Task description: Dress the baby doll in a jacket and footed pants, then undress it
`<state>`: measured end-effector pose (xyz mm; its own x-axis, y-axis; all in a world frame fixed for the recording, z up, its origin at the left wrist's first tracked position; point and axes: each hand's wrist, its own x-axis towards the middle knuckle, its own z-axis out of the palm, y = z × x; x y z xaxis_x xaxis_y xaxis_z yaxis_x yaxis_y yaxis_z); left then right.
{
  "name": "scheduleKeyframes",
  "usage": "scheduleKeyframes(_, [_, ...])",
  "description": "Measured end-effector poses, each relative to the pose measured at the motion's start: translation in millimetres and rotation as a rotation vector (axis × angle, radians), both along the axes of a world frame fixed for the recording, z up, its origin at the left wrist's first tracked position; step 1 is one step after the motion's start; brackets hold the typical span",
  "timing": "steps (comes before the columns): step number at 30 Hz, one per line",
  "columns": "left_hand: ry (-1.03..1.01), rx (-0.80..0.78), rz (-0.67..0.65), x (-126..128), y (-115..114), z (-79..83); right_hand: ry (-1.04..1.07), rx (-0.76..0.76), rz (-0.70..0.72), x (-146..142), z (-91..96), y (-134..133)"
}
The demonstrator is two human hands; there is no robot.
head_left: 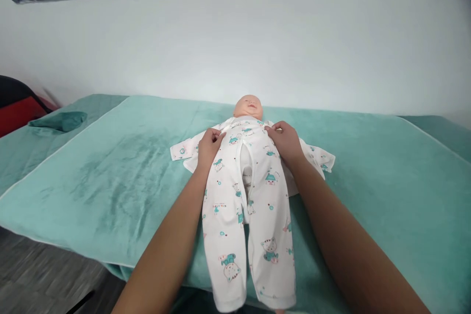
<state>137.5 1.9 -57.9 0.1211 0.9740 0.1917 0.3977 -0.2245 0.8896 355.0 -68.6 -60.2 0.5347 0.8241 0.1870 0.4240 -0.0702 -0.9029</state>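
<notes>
A baby doll [248, 106] lies on its back on the bed, its head toward the wall. White baby pants [270, 206] with a cat-and-house print lie spread over its front, an opening showing at the crotch. Beneath them, a matching white shirt [191, 147] has its sleeves stretched out to both sides. My left hand [211, 144] pinches the left side of the pants near the waist. On the opposite side, my right hand [285, 140] has thumb and fingers closed on the waist edge. The pants hide most of the doll's body and legs.
A teal plush cover [110, 171] with pale piping spreads over the bed up to the white wall [235, 44]. A dark green folded cloth [59, 121] lies at the far left, near a red and black object [18, 108]. Grey floor [40, 274] shows at lower left.
</notes>
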Motion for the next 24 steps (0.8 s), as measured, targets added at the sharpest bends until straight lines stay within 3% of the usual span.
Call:
scheduleKeyframes(6, [-0.138, -0.094, -0.129, -17.9, -21.5, 1.8, -0.108, 0.063, -0.019, -8.3, 7.0, -25.4])
scheduleKeyframes(12, [-0.104, -0.266, -0.346, -32.6, -30.8, 10.0, 0.002, -0.015, 0.134, 5.1, 4.1, -34.3])
scheduleKeyframes(17, [-0.017, -0.287, -0.468, -44.3, -39.2, 20.0, -0.096, 0.015, 0.284, 5.7, 4.8, -52.4])
scheduleKeyframes(20, [-0.007, -0.293, -0.527, -49.1, -42.4, 22.1, -0.02, 0.029, 0.32, 7.0, 4.4, -61.2])
scheduleKeyframes(24, [-0.078, -0.32, -0.532, -52.6, -43.2, 19.9, 0.096, -0.086, 0.334, 13.7, 2.5, -69.2])
